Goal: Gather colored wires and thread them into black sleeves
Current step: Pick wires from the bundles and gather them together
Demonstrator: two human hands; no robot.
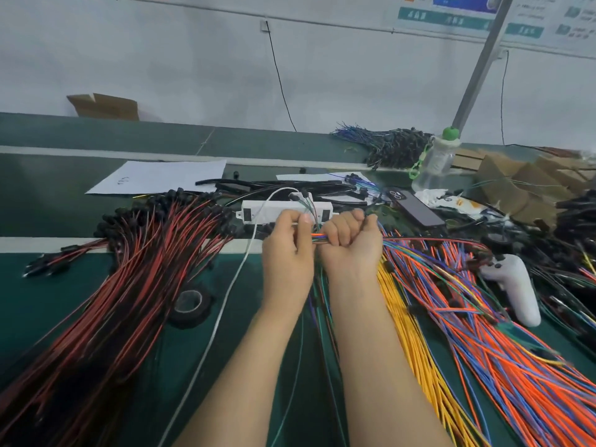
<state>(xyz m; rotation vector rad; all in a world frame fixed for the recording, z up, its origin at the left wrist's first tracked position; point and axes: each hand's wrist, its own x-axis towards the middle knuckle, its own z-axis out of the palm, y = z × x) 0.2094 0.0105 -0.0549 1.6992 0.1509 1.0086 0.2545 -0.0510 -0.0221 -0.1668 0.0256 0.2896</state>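
Observation:
A small bundle of colored wires (317, 236) runs between my two hands above the green table. My left hand (288, 250) pinches the bundle's end with thumb and fingers. My right hand (350, 241) is a fist curled round the same bundle, and the wires trail down beneath both wrists. Short black sleeves (322, 190) lie in a heap just beyond the hands. A large spread of orange, blue and yellow wires (467, 333) covers the table on the right. Whether a sleeve is on the held bundle is hidden by my fingers.
Red-and-black wire assemblies (135, 269) fan across the left. A white power strip (283, 209), a tape roll (190, 303), a white cable (225, 304), a phone (416, 206), a water bottle (435, 159), a white handheld device (516, 288) and paper sheets (161, 177) lie around.

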